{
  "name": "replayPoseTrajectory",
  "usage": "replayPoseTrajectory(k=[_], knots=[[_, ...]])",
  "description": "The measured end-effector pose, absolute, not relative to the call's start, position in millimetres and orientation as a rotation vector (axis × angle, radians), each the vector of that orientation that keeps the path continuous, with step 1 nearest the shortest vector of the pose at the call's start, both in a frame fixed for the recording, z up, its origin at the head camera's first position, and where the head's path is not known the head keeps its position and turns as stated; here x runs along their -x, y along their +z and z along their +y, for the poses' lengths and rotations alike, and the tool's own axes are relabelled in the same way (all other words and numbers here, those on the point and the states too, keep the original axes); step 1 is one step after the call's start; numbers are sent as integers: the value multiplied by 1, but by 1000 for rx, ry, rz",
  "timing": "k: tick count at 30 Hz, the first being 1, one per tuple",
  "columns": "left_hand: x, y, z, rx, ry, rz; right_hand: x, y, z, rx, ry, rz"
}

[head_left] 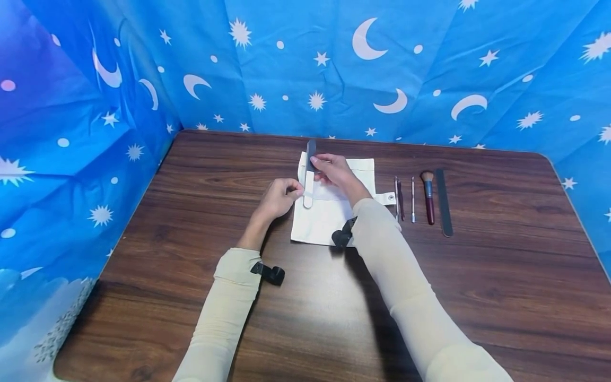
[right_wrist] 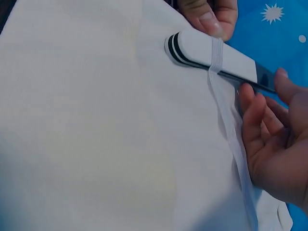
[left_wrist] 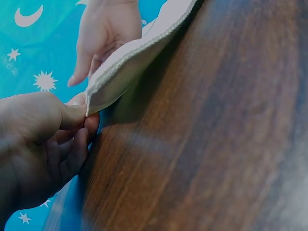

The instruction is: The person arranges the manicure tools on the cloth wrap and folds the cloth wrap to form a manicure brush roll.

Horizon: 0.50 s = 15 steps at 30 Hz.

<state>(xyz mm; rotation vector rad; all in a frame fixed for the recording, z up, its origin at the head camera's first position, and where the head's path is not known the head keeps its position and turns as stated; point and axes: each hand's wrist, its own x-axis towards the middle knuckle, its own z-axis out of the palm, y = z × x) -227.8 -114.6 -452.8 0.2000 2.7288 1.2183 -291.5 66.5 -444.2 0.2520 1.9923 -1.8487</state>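
Pale sleeves (head_left: 401,281), nail files (head_left: 309,181) between pinching right fingers (head_left: 326,157), left fingers (head_left: 290,183) pinching cloth (head_left: 315,225) edge

Long, pale cream sleeves (head_left: 217,318) — creased along their length, bunched at the cuffs (head_left: 237,258) — each carry a small black camera (head_left: 274,275) on a strap (head_left: 257,268).

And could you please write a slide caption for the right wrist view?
Right hand holding a flat file passing under an elastic band on white cloth; left hand at the cloth's edge.

the left of the hands (left_wrist: 43,134) pinches a white cloth (left_wrist: 127,72) by its edge over the brown table (left_wrist: 216,125)
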Motion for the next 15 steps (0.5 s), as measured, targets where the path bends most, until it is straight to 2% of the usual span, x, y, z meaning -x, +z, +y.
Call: replayPoseTrajectory(k=[8,15], knots=[[228,-453,-115,-188,1247,2729,291,-440,69,-248,-1755,2025],[226,-455,-116,-159,1321,2704,288,-440,78,-63,-1612,1947]])
